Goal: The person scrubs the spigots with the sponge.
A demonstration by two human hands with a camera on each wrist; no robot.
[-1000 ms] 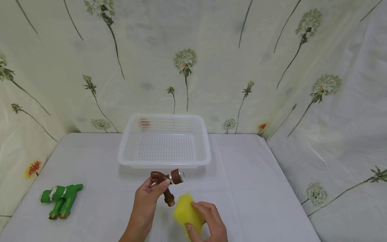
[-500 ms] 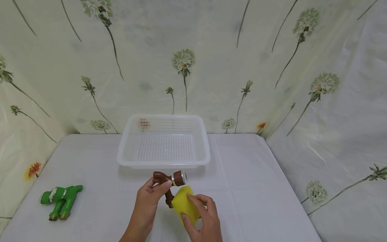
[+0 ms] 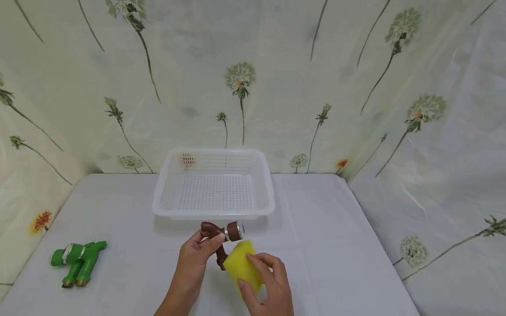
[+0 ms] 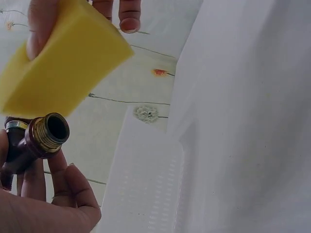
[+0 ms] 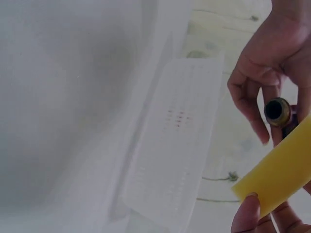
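So the left hand point(image 3: 191, 261) has a brown tap point(image 3: 213, 229) pinched between thumb and fingers, lifted off the table point(image 3: 336, 245). The ribbed knob point(image 3: 234, 231) with its silver bands pokes out past the thumb on the right-hand side, and the spout pipe hangs down below the fingers. From the left wrist you get a decent look at the brass threaded end point(image 4: 47, 141), with a dark hole facing out.

Right hand point(image 3: 272, 285) is gripping a yellow sponge point(image 3: 243, 267), thumb on one side and fingers on the other. It's held at a tilt just right of the left hand, in front of the lower part of that pipe. Looks like sponge and tap are touching, but they overlap so much I can't swear to it.

Straight ahead of both hands, on the white cloth, sits a white plastic basket point(image 3: 213, 214) with perforated sides and bottom. Well off to the left of the left hand, two green taps point(image 3: 90, 263) lie side by side. Past the basket hangs a flower-print sheet point(image 3: 276, 87).
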